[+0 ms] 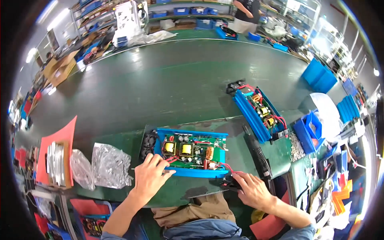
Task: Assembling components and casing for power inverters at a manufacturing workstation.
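Observation:
In front of me on the green bench lies a blue metal housing (pixel 200 173) with a green circuit board (pixel 196 161) inside. The board carries yellow transformers, a copper coil and red wires. My left hand (pixel 150 176) is closed over the near left wall of the housing, thumb outside, fingers by the red wires. A black end piece with fans (pixel 149 144) sits at the housing's left end. At the right end, my right hand (pixel 255 191) pinches a dark end piece (pixel 229 182) joined to the board by red wires; its shape is partly hidden.
A black electric screwdriver (pixel 259 158) lies to the right. Beyond it stands a second blue housing (pixel 250 114) with a board. A blue bin (pixel 308 134) and loose screws (pixel 296 148) are at right; clear plastic bags (pixel 111 165) and a red sheet (pixel 60 134) at left.

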